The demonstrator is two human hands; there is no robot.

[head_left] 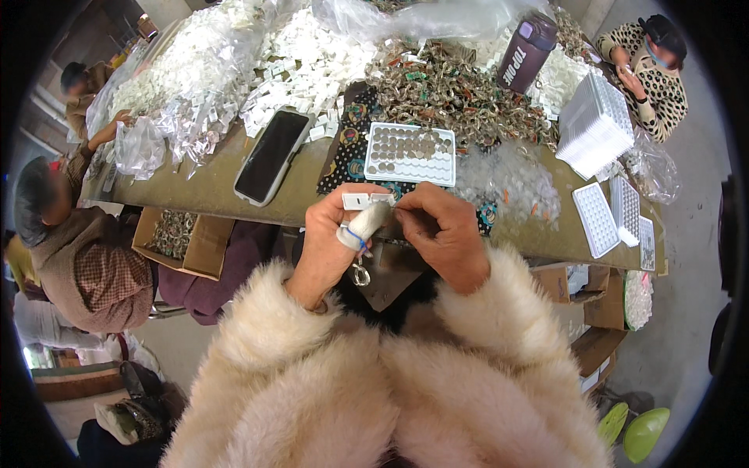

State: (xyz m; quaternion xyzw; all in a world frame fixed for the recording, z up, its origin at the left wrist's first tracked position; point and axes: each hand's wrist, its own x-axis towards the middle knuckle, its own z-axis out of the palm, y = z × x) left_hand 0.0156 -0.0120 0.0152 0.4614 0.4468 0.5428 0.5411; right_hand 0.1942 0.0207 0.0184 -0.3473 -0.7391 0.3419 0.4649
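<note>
My left hand (326, 242) grips a small white plastic case (356, 201) between thumb and fingers. A white cloth cover (365, 222), tied with a blue band, wraps the thumb. Below that hand hangs a small shiny part (360, 273). My right hand (449, 234) is closed in a pinch at the case's right end; what its fingertips hold is too small to make out. Just beyond both hands, a white tray (425, 173) carries rows of small round silvery discs (402, 144) and lies partly on a dark patterned cloth (335, 168).
A phone (273, 156) lies left of the tray. White cases (292, 74) and metallic parts (437, 90) are heaped behind, near a purple bottle (528, 51). Stacked trays (594, 125) stand at right. A carton (183, 242) sits left. Other people work at both sides.
</note>
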